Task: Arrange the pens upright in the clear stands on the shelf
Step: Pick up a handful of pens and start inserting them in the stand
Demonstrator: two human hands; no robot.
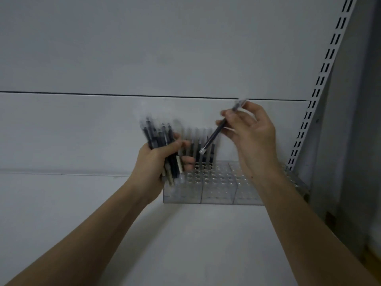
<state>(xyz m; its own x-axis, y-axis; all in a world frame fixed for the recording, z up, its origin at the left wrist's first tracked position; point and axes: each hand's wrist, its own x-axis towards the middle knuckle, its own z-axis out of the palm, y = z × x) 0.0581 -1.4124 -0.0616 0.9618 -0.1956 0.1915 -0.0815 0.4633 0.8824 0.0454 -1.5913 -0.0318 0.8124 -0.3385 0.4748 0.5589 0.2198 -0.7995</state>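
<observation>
On the white shelf [185, 234], the left hand [156, 162] grips a bundle of dark pens [159, 139] in its curled fingers, just left of the clear stands [216, 193], which sit side by side near the shelf's back right. The right hand [251, 129] pinches a single dark pen [216, 134] between thumb and fingertips, tilted with its lower tip above the stands. Behind it, a few pens [203, 153] stand upright in the back holes of the stands, against the pale back panel [144, 58] and the slotted upright [321, 79].
</observation>
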